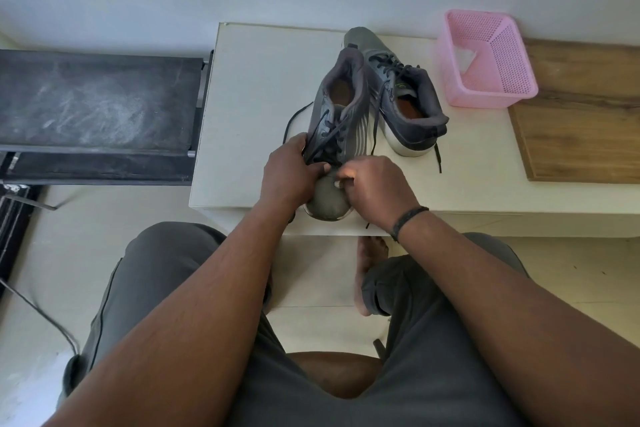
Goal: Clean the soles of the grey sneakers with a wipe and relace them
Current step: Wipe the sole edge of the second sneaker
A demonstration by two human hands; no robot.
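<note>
Two grey sneakers stand upright on a white table (pixel 249 107). The near sneaker (pixel 341 107) points its toe at me; the far sneaker (pixel 405 94) lies beside it with its heel toward me. My left hand (pixel 291 173) grips the near sneaker's left side by the lowest eyelets, fingers curled over the black lace (pixel 327 140). My right hand (pixel 374 191) sits over the toe with fingers curled, pinching the lace near the bottom eyelets. A loose lace end (pixel 438 158) of the far sneaker trails on the table. A white wipe (pixel 462 57) lies in the pink basket.
A pink plastic basket (pixel 485 62) stands at the table's back right, next to a wooden board (pixel 581 114). A dark treadmill deck (pixel 97 104) lies to the left. My knees and bare foot (pixel 367 274) are below the table's front edge.
</note>
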